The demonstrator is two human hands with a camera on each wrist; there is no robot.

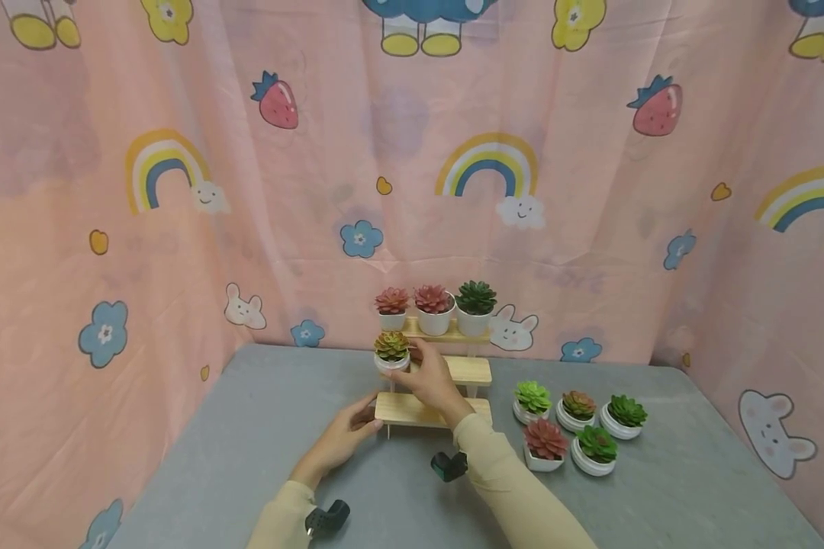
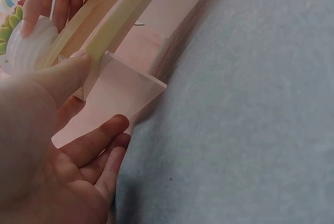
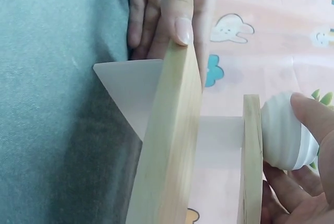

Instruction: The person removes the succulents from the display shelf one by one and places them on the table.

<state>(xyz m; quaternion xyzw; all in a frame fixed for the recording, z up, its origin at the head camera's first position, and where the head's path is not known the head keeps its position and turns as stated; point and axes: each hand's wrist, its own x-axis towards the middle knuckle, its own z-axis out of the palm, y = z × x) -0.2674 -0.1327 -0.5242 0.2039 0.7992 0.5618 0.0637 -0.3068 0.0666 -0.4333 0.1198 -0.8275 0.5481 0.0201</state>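
A three-step wooden plant stand (image 1: pixel 412 410) with translucent supports stands at the back of the table. My right hand (image 1: pixel 434 380) grips a small potted succulent (image 1: pixel 391 349) with yellow-green leaves, its thumb and fingers around the ribbed white pot. This pot sits right at the left end of the middle step, its base against the wood in the right wrist view. With the thumb on the front edge of the lowest step, my left hand (image 1: pixel 343 436) holds the stand's left end. Its other fingers lie beside the translucent support (image 2: pixel 120 85).
On the top step stand two reddish succulents (image 1: pixel 433 309) and a dark green one (image 1: pixel 476 307), in white pots. Several more potted succulents (image 1: pixel 597 450) are grouped on the grey table (image 1: pixel 687 473) to the right. A pink patterned curtain (image 1: pixel 398 114) hangs behind.
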